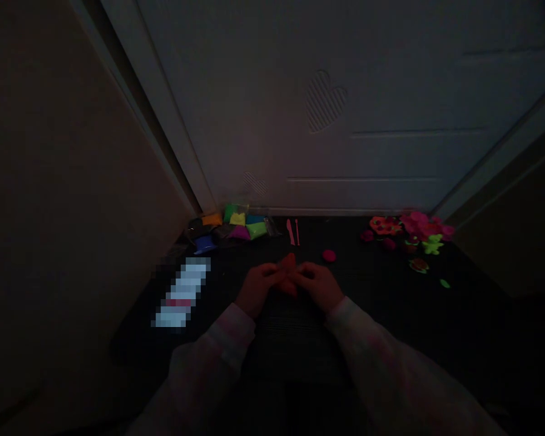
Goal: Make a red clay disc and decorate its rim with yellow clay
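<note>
Both hands meet over the dark table and pinch one piece of orange-red modelling clay (290, 287) between them. Its outline has pointed ends at top and bottom. My left hand (258, 286) grips its left side with thumb and fingers closed. On the other side, my right hand (317, 283) pinches the right edge the same way. The fingers cover much of the clay, and dim light hides its detail. A small pink clay disc (329, 256) lies just beyond my right hand. Farther back are a pink plastic knife (290, 232) and a thin pink stick tool (297, 232).
Bags of coloured clay (240, 232) are heaped at the back left. A lit, blurred-out screen (183, 293) lies at the left. Finished-looking pink clay shapes (418, 224) and a yellow-green figure (433, 244) sit at the back right. A white panel (272, 109) with hearts stands behind the table.
</note>
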### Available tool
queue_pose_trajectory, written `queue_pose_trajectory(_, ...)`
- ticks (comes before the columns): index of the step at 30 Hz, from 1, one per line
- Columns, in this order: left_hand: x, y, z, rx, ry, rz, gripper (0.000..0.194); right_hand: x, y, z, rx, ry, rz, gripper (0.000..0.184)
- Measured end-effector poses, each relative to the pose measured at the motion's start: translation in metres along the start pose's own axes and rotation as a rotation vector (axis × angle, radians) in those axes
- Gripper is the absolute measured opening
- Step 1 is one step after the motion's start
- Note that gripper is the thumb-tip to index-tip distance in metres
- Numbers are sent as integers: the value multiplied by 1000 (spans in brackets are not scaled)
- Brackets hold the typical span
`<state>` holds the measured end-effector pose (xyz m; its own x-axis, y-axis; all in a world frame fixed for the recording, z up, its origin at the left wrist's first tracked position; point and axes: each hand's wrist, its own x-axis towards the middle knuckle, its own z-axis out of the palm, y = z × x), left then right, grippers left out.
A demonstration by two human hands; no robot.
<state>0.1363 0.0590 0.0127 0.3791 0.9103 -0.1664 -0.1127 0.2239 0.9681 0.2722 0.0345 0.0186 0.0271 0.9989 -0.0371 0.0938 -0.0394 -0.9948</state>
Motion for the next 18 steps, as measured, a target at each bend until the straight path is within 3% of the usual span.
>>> queue_pose_trajectory(4,0,0,3,-174,0,-16,14,-1,-2,-1,48,-16,-39,12)
queue_pose_trajectory(8,1,0,4,-213,41,-7,11,0,-1,-2,124,-64,-53,16)
queue_pose_trajectory(14,2,0,4,-199,33,-31,13,5,9,-4,230,-69,42,14)
queue_pose_trajectory(18,3,-2,2,-129,49,-7,16,5,7,-1,300,-161,134,20)
